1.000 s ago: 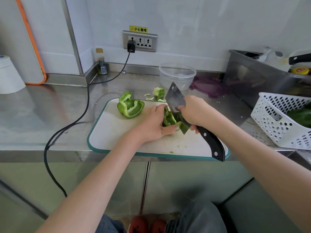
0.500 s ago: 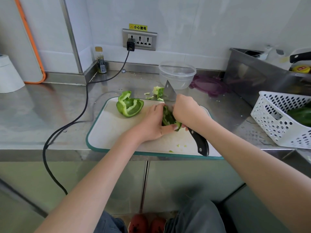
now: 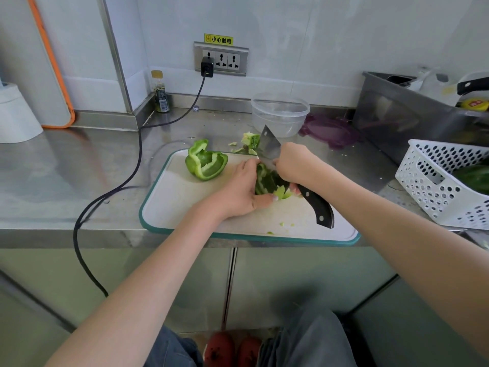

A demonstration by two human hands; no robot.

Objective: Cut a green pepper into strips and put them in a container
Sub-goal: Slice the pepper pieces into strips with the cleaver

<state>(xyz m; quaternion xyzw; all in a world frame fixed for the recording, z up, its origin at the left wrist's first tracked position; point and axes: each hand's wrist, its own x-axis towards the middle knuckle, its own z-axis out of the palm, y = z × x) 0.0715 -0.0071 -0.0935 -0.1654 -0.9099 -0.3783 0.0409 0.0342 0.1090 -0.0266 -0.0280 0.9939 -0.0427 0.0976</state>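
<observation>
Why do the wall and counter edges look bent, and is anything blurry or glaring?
Head view: the wide-angle lens bows the counter edge and wall lines; soft glare streaks the steel; the knife blade looks slightly smeared; the cutting board stays fairly sharp.

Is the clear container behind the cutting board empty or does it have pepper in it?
Empty: the clear container shows no green through its walls.

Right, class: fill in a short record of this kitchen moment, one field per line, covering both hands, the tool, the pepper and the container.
left hand: holds the pepper piece on the cutting board
right hand: grips the knife near the blade, over that piece
other pepper piece: far left of board, untouched
container: clear bowl behind the board, no strips visible inside
purple lid: right of the bowl
</observation>
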